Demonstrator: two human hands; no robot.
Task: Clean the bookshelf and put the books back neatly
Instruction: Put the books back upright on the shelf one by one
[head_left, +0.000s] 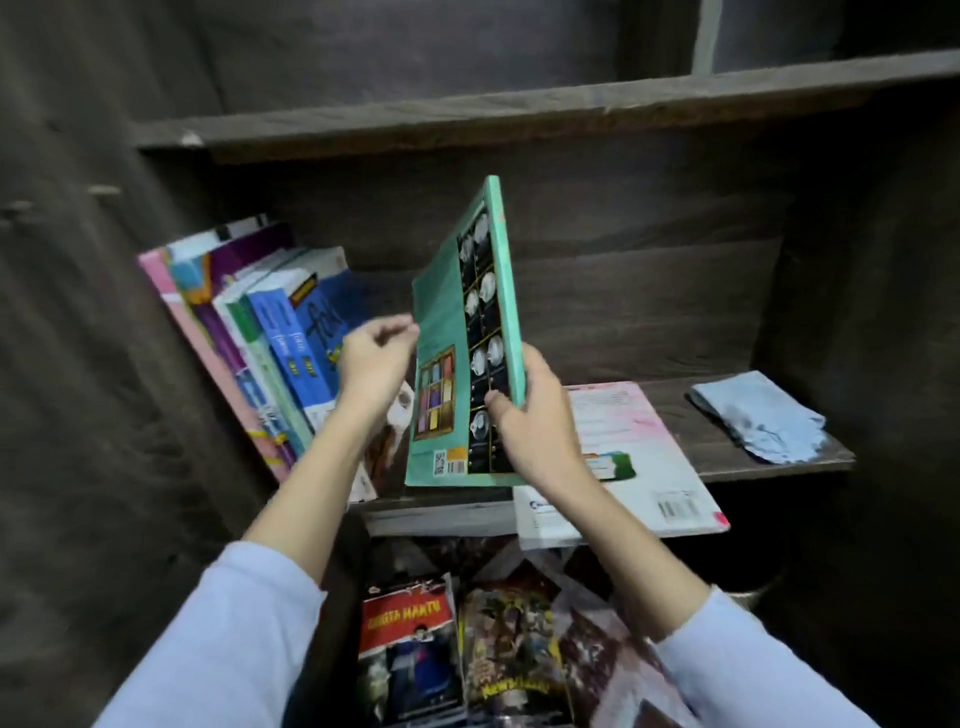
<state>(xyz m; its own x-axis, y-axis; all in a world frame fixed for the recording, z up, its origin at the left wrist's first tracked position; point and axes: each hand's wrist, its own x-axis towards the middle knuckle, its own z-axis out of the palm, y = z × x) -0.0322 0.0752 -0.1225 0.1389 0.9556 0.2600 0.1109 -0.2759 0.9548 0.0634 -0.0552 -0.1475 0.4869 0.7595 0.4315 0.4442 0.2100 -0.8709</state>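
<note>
Head view, one frame only.

Right hand, centre of frame: gripping the green book low on its spine edge. Thumb lies on the cover that faces me, fingers wrapped behind.

Green book: held upright at frame centre, inside the middle bay of the shelf, top leaning slightly right. Its bottom edge sits at the shelf's front lip; I cannot tell whether it touches the board. A barcode and a dark strip of round pictures show on the cover.

Left hand: left of centre, fingers loosely curled, tips right at the book's left edge. Blurred, so I cannot tell whether it pinches the cover or only hovers beside it.

Row of books, centre left: standing on the same shelf, leaning left against the side wall, blue, purple and pink spines. It is just behind my left hand.

Pink book, right of centre: lying flat on the shelf, near corner overhanging the front lip, partly under my right wrist.

Cloth, blue, crumpled, at the right end of the shelf, apart from the pink book.

Upper board crosses the top of the frame.

Comics, bottom centre: several lying below the shelf, between my forearms.
</note>
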